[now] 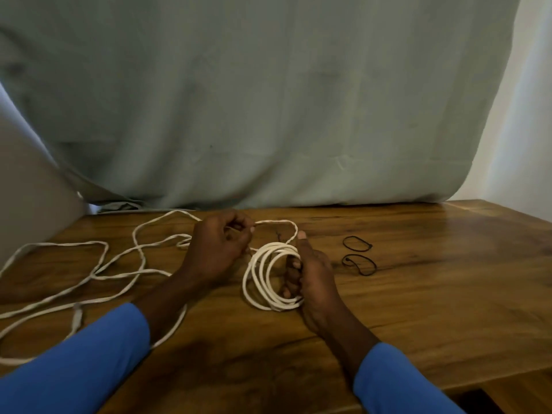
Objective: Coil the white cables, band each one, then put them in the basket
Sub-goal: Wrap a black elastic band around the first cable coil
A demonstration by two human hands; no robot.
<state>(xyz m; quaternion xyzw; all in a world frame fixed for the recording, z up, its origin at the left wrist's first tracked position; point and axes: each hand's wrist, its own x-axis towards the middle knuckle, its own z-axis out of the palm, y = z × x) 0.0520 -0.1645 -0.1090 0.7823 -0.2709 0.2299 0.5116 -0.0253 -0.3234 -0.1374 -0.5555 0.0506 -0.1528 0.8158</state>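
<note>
My right hand grips one side of a coil of white cable, several loops held upright just above the wooden table. My left hand pinches the same cable's free run near the coil's top, where it arches over to my right thumb. The loose rest of the white cable sprawls in wide bends over the table's left half. Two black elastic bands lie flat on the table just right of my right hand. No basket is in view.
A grey-green cloth hangs behind the table's far edge. The table's front right corner drops off near my right sleeve. A pale wall is at the right.
</note>
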